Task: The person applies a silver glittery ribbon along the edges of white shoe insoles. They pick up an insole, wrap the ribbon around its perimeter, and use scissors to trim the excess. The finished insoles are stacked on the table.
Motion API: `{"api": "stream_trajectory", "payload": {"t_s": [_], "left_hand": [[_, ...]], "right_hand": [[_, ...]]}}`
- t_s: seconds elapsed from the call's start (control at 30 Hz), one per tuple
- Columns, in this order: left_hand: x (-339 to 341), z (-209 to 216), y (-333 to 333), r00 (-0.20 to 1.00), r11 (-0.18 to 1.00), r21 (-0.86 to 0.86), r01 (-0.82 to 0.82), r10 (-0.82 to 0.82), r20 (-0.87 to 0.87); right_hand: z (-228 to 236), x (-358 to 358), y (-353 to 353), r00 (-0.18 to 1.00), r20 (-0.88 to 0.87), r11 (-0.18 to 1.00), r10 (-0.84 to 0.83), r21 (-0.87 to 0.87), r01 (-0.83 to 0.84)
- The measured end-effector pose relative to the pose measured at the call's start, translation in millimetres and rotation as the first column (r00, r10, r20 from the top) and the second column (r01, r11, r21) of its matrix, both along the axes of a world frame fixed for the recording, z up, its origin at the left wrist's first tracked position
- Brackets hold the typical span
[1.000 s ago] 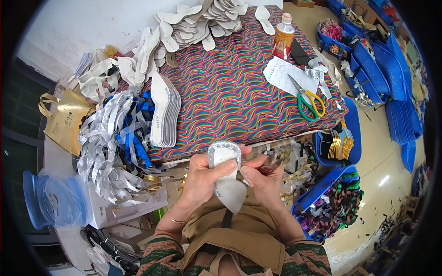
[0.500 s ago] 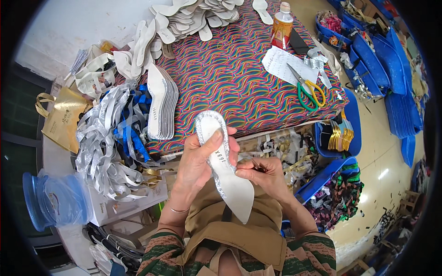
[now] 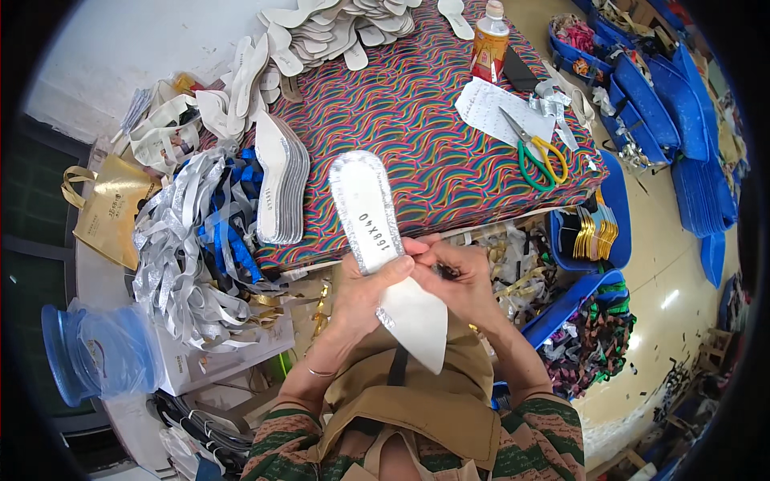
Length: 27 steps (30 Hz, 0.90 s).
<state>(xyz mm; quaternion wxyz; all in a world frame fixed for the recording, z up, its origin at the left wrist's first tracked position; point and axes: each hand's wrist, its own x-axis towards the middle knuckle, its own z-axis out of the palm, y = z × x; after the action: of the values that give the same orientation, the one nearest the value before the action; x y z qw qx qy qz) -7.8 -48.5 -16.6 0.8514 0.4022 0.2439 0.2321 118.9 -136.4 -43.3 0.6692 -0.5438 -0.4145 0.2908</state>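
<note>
A white shoe insole [image 3: 363, 192], its edge bound in silver glitter, is held in front of me over the near table edge, rounded heel up and pointed toe down. My left hand [image 3: 361, 293] is closed round its left side, thumb lying across the white face. At the insole's right edge, near the waist, my right hand [image 3: 455, 276] pinches with thumb and fingers. Something small and dark shows inside the right hand, too hidden to name. A neat stack of similar insoles [image 3: 281, 176] stands on the table to the left.
Loose insoles [image 3: 345, 36] heap at the table's back. Silver strips [image 3: 188, 240] pile up on the left. Scissors [image 3: 536, 152], a paper sheet [image 3: 489, 112] and a drink bottle [image 3: 491, 48] lie or stand at the right. Blue tubs [image 3: 568, 309] with scraps sit beyond the table's right side.
The insole has moved up, away from me. My left hand has shifted from the heel down to the middle, and my right hand is now higher and closer to it.
</note>
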Motion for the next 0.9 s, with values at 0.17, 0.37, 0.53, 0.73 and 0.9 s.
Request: {"api": "stream_trajectory", "payload": {"t_s": [0.17, 0.37, 0.53, 0.73, 0.9], "left_hand": [[-7.9, 9.3, 25.0, 0.992, 0.993, 0.081, -0.092, 0.084, 0.097], [-4.9, 18.0, 35.9, 0.994, 0.958, 0.265, -0.105, 0.099, 0.036], [4.6, 12.6, 42.7, 0.977, 0.95, 0.238, -0.202, 0.178, 0.119], [-1.4, -1.0, 94.3, 0.87, 0.867, 0.105, -0.487, 0.471, 0.147], [-14.4, -25.0, 119.6, 0.815, 0.822, 0.014, -0.569, 0.562, 0.14]], "right_hand": [[13.7, 22.7, -21.1, 0.98, -0.122, 0.969, 0.158, -0.174, -0.178], [5.1, 18.9, -32.2, 0.798, 0.595, 0.992, 0.094, -0.121, -0.027], [-0.6, 12.2, -34.7, 0.878, 0.462, 0.989, 0.125, -0.132, -0.071], [20.1, 107.5, -46.2, 0.947, 0.044, 0.818, 0.317, -0.517, -0.25], [57.1, 216.2, -43.7, 0.966, 0.218, 0.812, 0.139, -0.584, 0.015]]}}
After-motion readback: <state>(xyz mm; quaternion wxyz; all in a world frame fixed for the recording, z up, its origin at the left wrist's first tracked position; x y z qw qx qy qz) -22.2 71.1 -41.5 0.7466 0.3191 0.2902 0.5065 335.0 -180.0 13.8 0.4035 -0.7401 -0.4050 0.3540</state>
